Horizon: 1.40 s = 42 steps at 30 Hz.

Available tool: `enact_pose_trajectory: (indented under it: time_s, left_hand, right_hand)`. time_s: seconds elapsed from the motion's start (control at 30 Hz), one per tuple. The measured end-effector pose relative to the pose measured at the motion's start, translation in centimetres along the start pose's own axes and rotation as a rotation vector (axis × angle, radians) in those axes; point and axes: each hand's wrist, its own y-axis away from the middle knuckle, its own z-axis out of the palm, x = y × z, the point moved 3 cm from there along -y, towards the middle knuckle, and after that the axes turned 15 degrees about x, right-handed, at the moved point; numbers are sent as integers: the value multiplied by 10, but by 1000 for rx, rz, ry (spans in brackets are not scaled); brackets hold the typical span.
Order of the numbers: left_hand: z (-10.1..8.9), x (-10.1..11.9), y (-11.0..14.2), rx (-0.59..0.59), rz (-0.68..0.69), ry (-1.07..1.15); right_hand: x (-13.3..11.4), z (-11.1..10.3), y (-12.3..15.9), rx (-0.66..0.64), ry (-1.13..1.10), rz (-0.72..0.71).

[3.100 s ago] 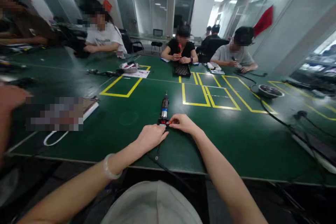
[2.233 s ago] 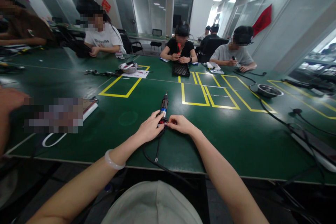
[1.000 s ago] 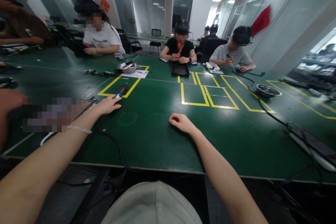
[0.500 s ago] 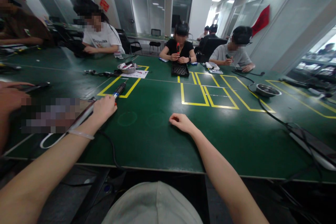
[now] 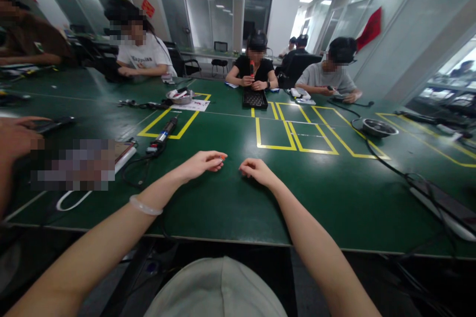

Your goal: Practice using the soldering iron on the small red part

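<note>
My left hand (image 5: 204, 164), a pale bracelet (image 5: 146, 206) on its wrist, is over the green table with thumb and fingers closed on a small orange piece (image 5: 222, 157). Only part of that piece shows, so its kind is unclear. A short gap to the right, my right hand (image 5: 257, 171) rests on the table with curled fingers; whatever may be inside is hidden. Behind and left of my left hand lies a corded electric screwdriver (image 5: 165, 132), its tip pointing away from me across the yellow tape outline.
Left, a phone-like device (image 5: 124, 156) and another person's hand (image 5: 20, 133). Farther back stand a bowl of parts (image 5: 180, 96) and a black tray (image 5: 255, 100) by a seated person (image 5: 253, 67). A metal bowl (image 5: 379, 128) and cables (image 5: 386, 167) occupy the right.
My left hand has let go of the electric screwdriver, which now lies on the table, and moved right, close to my right hand. The right hand has stayed in place.
</note>
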Motion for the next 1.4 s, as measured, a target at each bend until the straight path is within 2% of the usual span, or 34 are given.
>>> enact_pose_trajectory:
  time_s: [0.07, 0.13, 0.23, 0.43, 0.57, 0.67, 0.73, 0.8, 0.93, 1.0, 1.03, 1.1, 1.17, 1.23, 1.3, 1.4]
  left_hand:
    - [21, 10, 5, -72, 39, -1]
    - [32, 17, 9, -99, 111, -67]
    - [38, 24, 12, -67, 259, -265]
    - [51, 31, 26, 111, 579, -803]
    - [62, 33, 36, 96, 729, -969]
    - [60, 34, 40, 45, 762, -981]
    - [47, 33, 39, 55, 734, -963]
    - [20, 29, 35, 151, 651, -975]
    - [-66, 5, 29, 464, 351, -1169]
    - [-109, -12, 31, 567, 190, -1288]
    - [-128, -20, 32, 607, 121, -1329]
    - [-155, -36, 34, 563, 2, -1426]
    - [-169, -51, 34, 449, -110, -1499]
    - [-173, -61, 32, 346, -175, -1524]
    - [-169, -66, 29, 293, -178, -1521]
    - [-153, -66, 21, 258, -105, -1495]
  right_hand:
    - [-1, 0, 0, -12, -75, 69]
    - [-2, 0, 1, -32, -130, 131]
    - [-4, 3, 4, -81, -193, 183]
    - [-3, 8, 7, -126, -206, 206]
    - [-6, 8, 9, -157, -186, 190]
    - [-10, 7, 11, -187, -155, 165]
    - [-11, 6, 11, -194, -151, 156]
    - [-9, 4, 11, -182, -144, 157]
    - [-5, 4, 9, -137, -138, 159]
    - [-5, 4, 8, -128, -144, 158]
    - [-5, 4, 8, -126, -146, 157]
    - [-6, 4, 8, -115, -150, 156]
    - [-8, 3, 8, -94, -159, 158]
    - [-8, 2, 8, -73, -167, 164]
    - [-7, 2, 7, -60, -174, 166]
    - [-5, 1, 6, -44, -175, 154]
